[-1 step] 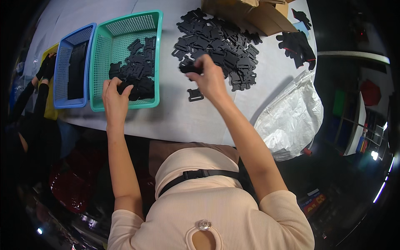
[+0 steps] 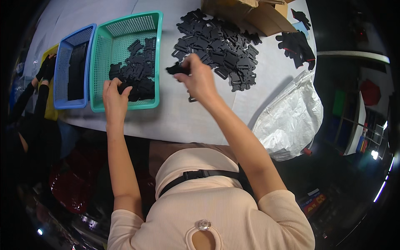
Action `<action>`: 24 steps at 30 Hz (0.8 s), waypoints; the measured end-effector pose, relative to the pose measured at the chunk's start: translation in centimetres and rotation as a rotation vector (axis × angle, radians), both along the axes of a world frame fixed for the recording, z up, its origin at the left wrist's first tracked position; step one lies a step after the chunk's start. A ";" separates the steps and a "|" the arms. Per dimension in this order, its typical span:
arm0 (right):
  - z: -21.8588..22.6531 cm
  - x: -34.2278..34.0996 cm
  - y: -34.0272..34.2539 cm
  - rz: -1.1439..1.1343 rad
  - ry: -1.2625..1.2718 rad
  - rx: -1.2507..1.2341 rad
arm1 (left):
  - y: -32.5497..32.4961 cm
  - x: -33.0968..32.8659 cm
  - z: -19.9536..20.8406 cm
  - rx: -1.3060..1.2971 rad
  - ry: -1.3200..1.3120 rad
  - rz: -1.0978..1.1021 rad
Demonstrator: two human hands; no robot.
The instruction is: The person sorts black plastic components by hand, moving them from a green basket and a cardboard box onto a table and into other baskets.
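Observation:
My left hand (image 2: 114,99) reaches over the near wall of the green basket (image 2: 100,99), its thumb and fingers closed on a dark piece (image 2: 123,87), seemingly one of the buckles. Several flat black plastic buckles (image 2: 136,66) lie loosely in the basket's right half. Just right of the basket, above the table, my right hand (image 2: 199,79) pinches a black plastic buckle (image 2: 177,69). Behind and right of that hand spreads a big heap of the same buckles (image 2: 227,54). One loose buckle (image 2: 191,99) lies partly hidden under my right wrist.
A blue basket (image 2: 60,102) with black strips stands left of the green one. Beyond it, a co-worker's dark-gloved hands (image 2: 46,68) are at a yellow basket (image 2: 51,109). A cardboard box (image 2: 266,18), black gloves (image 2: 296,46) and a white sack (image 2: 291,118) lie at the right.
My right hand has shifted a little left, away from the heap and toward the green basket, carrying the buckle. It now covers most of the loose buckle. My left hand stays nearly in place.

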State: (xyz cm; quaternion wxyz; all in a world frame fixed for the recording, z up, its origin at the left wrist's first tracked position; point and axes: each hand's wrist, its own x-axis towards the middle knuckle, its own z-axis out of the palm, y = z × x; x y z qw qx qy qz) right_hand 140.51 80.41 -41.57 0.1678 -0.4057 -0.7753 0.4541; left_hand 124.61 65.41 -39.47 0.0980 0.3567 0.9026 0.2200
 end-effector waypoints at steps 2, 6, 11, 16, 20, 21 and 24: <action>1.1 -3.8 -2.5 0.129 0.005 0.067 | -0.1 -0.9 -1.1 -0.125 0.015 -0.020; -0.7 -8.3 -5.7 0.309 -0.094 0.411 | -0.6 -1.9 -2.8 -0.264 0.013 -0.060; 0.8 -5.6 -3.9 0.096 0.125 0.356 | 0.3 -0.4 -1.1 -0.106 0.158 -0.066; -5.0 3.7 0.9 -0.473 0.065 -0.180 | 6.3 5.0 0.6 0.449 -0.178 -0.218; -8.9 6.4 1.8 -0.592 0.005 -0.398 | 12.7 9.6 -5.5 0.298 -0.160 -0.280; -8.7 6.1 1.9 -0.635 0.034 -0.449 | 13.8 9.8 -7.0 0.250 -0.128 -0.253; -8.6 4.5 2.2 -0.736 0.106 -0.525 | 15.5 9.8 -10.1 0.119 -0.078 -0.288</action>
